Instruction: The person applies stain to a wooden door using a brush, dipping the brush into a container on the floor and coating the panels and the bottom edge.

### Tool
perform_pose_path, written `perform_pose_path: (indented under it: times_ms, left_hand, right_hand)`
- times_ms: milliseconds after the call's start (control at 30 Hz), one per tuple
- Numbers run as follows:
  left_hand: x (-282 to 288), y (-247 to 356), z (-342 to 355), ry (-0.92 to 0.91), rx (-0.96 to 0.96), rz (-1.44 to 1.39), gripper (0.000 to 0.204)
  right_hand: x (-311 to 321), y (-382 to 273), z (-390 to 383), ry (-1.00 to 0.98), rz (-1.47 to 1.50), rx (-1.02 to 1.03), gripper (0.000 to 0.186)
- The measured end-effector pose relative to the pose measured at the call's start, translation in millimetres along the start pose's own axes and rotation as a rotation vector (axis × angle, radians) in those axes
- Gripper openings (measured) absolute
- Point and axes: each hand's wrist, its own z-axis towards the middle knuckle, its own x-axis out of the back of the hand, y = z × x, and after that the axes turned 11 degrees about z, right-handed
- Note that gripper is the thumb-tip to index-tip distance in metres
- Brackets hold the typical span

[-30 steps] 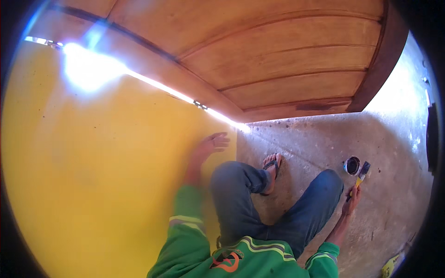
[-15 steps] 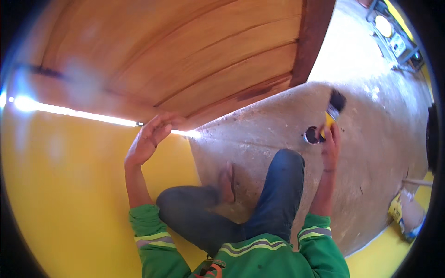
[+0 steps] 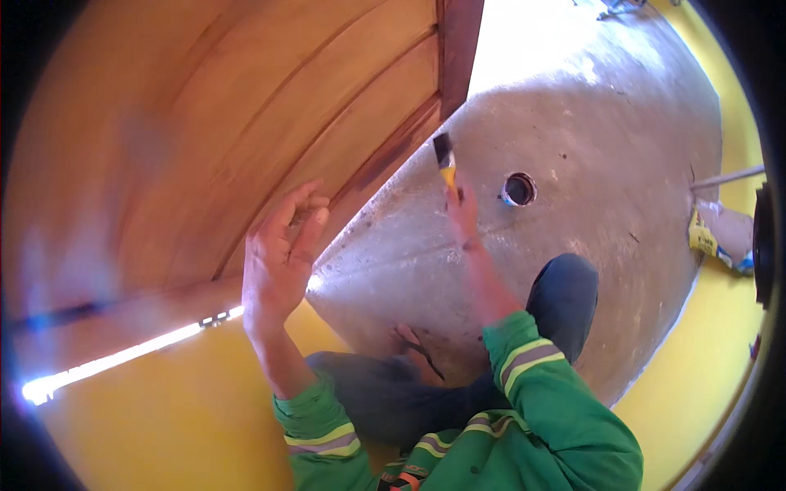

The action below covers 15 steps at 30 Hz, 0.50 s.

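Note:
My right hand (image 3: 463, 217) grips a paintbrush (image 3: 444, 154) by its yellow handle. Dark bristles point up and away, close to the lower edge of the brown wooden door (image 3: 327, 90). My left hand (image 3: 280, 258) is raised in front of the door with loosely bent fingers and thumb apart, and nothing in it. Whether its fingertips touch the wood I cannot tell. On the floor, to the right of my right hand, stands an open can (image 3: 519, 190) with dark liquid inside.
Bright light shows along the gap beside the door, above a yellow wall (image 3: 164, 417). Grey concrete floor (image 3: 606, 164) stretches to the right. Against the right-hand yellow wall lie a torn bag (image 3: 720, 233) and a pole (image 3: 729, 176). My bent knee (image 3: 565, 299) rises near the can.
My right hand has carried the brush from beside the can leftward to the door's edge. The view has swung right, and my left hand now appears larger, before the door.

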Motion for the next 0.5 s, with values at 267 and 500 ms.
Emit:
perform_pose_path:
  times_ms: [267, 500]
  left_hand:
    - [-34.2, -2.4, 70.7, -0.086, -0.144, 0.010, 0.034]
    - [-71.4, -15.7, 110.0, -0.254, -0.154, 0.146, 0.037]
  right_hand:
    - [-58.7, 46.3, -7.5, -0.033, -0.596, 0.185, 0.037]
    - [-22.5, 2.6, -10.0, -0.372, -0.767, 0.082, 0.035]
